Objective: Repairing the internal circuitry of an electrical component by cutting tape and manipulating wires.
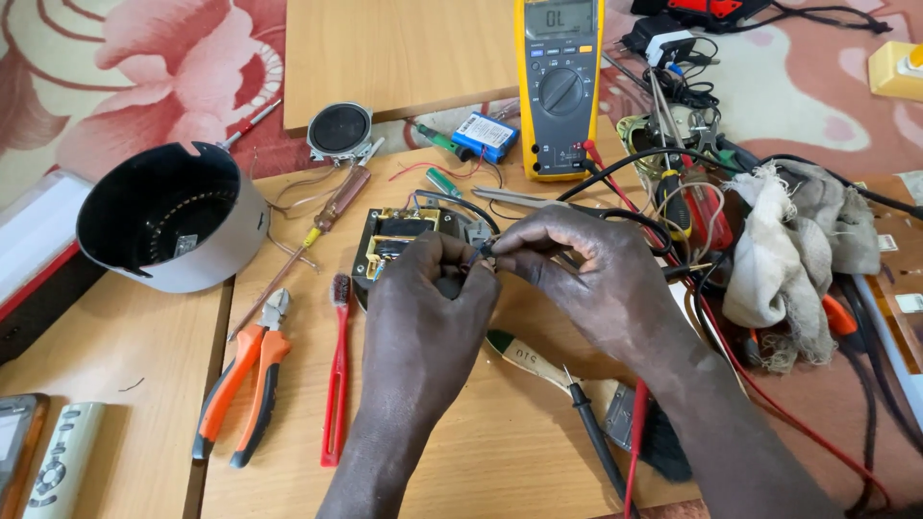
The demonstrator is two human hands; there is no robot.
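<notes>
My left hand (423, 308) and my right hand (586, 279) meet over a small transformer (394, 235) with a black frame and copper winding on the wooden board. Both hands pinch the thin wires at the transformer's right side, fingertips touching near a small dark part. A black probe (591, 423) and a red probe (636, 423) lie under my right forearm. Their leads run up to the yellow multimeter (560, 86) standing at the back.
Orange-handled pliers (245, 380), a red toothbrush (336, 375) and a screwdriver (332, 207) lie left of the hands. A grey round housing (207, 259), a small speaker (339, 130), a blue battery pack (486, 135), a dirty rag (784, 259) and tangled cables surround the board.
</notes>
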